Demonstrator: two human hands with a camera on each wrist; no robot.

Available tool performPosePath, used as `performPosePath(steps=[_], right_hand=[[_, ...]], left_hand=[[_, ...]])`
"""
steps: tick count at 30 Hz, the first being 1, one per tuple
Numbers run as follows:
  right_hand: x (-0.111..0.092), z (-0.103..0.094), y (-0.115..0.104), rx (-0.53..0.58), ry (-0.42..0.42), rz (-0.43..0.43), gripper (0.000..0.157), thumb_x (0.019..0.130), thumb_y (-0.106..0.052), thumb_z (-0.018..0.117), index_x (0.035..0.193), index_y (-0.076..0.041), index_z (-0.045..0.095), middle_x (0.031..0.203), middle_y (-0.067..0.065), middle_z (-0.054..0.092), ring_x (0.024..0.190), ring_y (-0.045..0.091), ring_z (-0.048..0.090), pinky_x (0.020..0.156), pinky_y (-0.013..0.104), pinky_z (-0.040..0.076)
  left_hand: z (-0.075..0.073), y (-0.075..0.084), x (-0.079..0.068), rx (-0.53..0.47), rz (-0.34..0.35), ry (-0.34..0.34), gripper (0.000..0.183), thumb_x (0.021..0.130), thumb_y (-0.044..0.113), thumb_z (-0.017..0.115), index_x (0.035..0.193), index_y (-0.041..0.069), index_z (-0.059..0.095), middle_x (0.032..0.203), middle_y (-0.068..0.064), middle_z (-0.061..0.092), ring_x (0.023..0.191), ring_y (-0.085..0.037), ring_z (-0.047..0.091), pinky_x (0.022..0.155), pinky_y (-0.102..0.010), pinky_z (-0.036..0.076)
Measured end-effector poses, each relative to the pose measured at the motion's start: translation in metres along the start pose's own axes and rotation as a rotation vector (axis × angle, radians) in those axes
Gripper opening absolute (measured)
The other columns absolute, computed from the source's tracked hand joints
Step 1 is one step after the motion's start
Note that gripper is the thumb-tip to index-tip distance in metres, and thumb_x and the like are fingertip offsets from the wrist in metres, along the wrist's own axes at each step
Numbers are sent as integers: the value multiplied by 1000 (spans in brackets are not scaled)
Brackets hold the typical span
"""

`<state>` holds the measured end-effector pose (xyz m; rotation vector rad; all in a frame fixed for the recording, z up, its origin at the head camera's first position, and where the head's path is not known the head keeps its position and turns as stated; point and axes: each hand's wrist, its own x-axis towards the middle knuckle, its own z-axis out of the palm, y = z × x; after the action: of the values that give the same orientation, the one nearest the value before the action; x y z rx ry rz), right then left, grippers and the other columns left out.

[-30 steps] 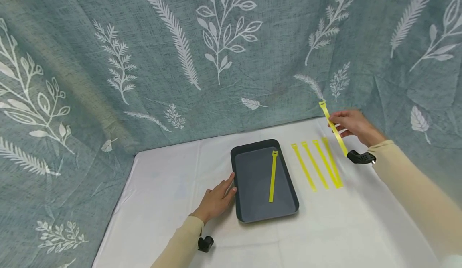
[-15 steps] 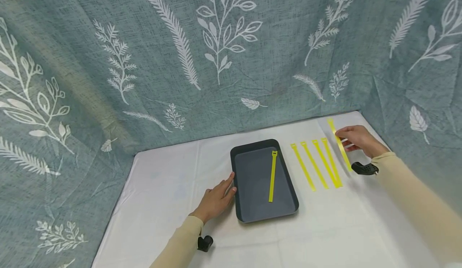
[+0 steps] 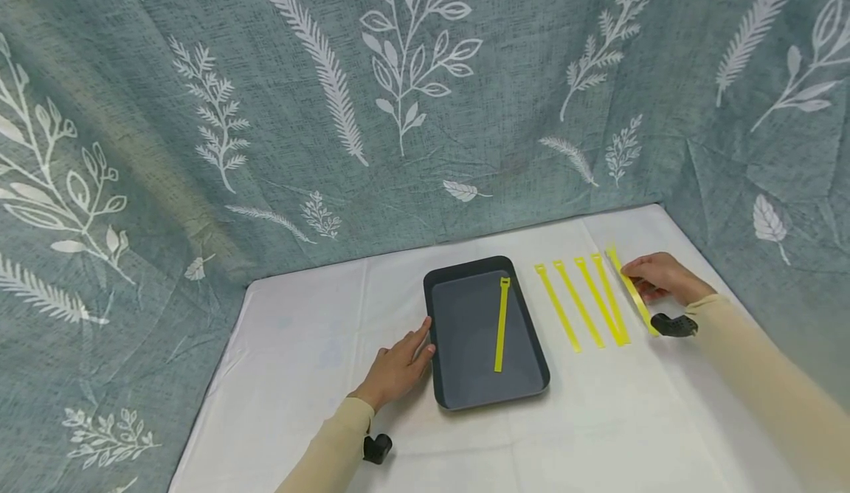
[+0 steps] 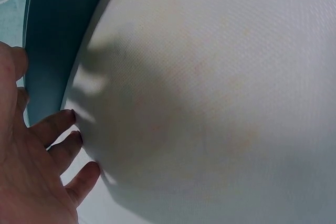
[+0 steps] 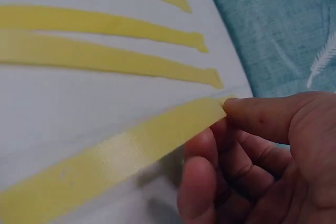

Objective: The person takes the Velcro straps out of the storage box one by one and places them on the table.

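Observation:
My right hand (image 3: 669,277) pinches a yellow cable strap (image 3: 635,294) with a slotted head, between thumb and fingers. In the right wrist view the held strap (image 5: 115,153) slants low over the cloth, its head end by the thumb. To its left lie several matching yellow cable straps (image 3: 559,308), side by side, two of them meeting at their near ends. Another strap (image 3: 501,331) lies lengthwise in a dark grey tray (image 3: 458,331). My left hand (image 3: 395,370) rests beside the tray with extended fingers, fingertips at its left wall (image 4: 58,40).
A white cloth (image 3: 305,331) covers the table. Behind it and at both sides hangs a green-blue curtain (image 3: 425,198) with white leaf prints. Each wrist carries a small black camera, such as the left wrist camera (image 3: 378,449).
My right hand has come down and toward me with the strap, lowering it from the curtain's edge to beside the row of straps. The left hand and tray stay put.

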<state>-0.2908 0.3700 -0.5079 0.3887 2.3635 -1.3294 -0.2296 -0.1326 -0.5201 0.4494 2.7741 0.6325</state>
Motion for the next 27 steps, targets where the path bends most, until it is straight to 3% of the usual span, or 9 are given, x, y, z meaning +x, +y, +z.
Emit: performPosePath(steps=[4,10,18,27], right_hand=[[3,3,4,-57,22,-8,41,102,-24,53,121,12,58,64,-5,60,55,7,54,53,25,45],[5,6,7,-75,44,-3,32,99,-25,55,104,5,60,63,-4,58,56,9,54,53,26,44],[4,8,6,-100,55,-14,28,100,-26,56,96,1,60,61,-3,57,55,11,53,52,27,42],[2,13,6,-200,97,-47,28,98,-27,57,86,-3,58,62,-3,53,53,12,52,54,28,41]], left_hand=[[-1,0,0,-4,-5,-1,59,109,47,38,163,27,26,158,-8,46,148,-34,41,115,-68,28],[1,1,0,3,-17,-2,59,109,47,39,163,28,25,159,-7,45,149,-32,40,116,-67,28],[1,0,-1,-6,-19,-3,59,109,47,39,163,28,25,159,-7,45,150,-32,39,116,-67,27],[2,1,-1,-4,-20,-1,59,109,46,39,163,27,25,159,-8,45,149,-33,40,116,-67,27]])
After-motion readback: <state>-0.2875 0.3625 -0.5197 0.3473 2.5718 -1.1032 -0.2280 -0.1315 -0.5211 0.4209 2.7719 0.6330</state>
